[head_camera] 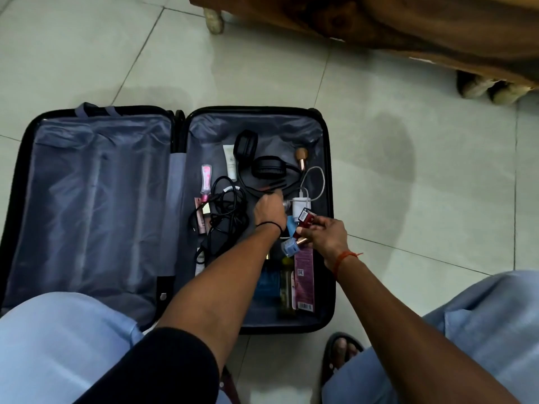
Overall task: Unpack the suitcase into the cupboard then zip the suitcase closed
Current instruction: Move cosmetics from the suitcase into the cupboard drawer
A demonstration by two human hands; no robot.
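A black suitcase [329,158] lies open flat on the tiled floor, its left half holding nothing but grey lining [96,205]. The right half holds black headphones [253,158], tangled black cables [224,211], a white charger [300,204], a white tube [229,161] and several cosmetics. My left hand [269,209] reaches into the middle, fingers curled on a small item by the charger; what it is stays hidden. My right hand [323,237] grips a dark red box [304,221] and a light blue bottle [290,247] above the case.
A wooden piece of furniture [408,27] on rounded feet stands at the top right. A pink-handled item [206,182], a cork-topped bottle [301,157], a blue box [267,279] and a pink packet [304,275] lie in the case. My knees frame the bottom corners, one sandalled foot [341,354] between them.
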